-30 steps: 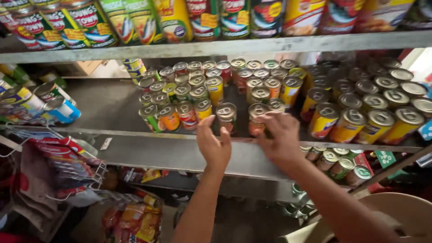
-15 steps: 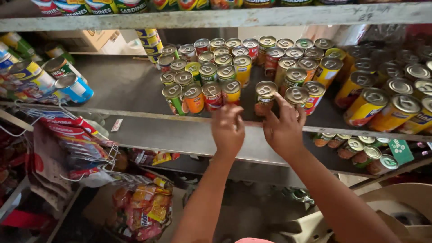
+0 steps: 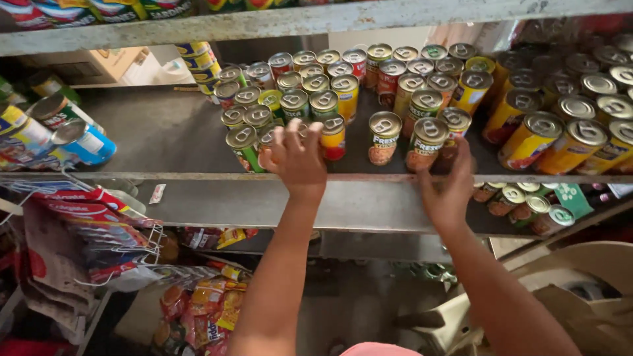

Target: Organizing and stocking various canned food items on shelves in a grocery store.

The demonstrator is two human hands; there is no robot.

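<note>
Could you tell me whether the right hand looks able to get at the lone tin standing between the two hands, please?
Probably yes. The right hand rests by a brown tin, and the lone tin stands just beside that, at the shelf front, with nothing before it.

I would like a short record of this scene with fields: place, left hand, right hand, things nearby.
place: metal shelf stocked with upright tins
left hand: left hand rests on a tin in the front row, beside a green tin
right hand: right hand touches a tin at the shelf edge, next to a brown-label tin
things nearby: yellow tins; snack packets below
</note>
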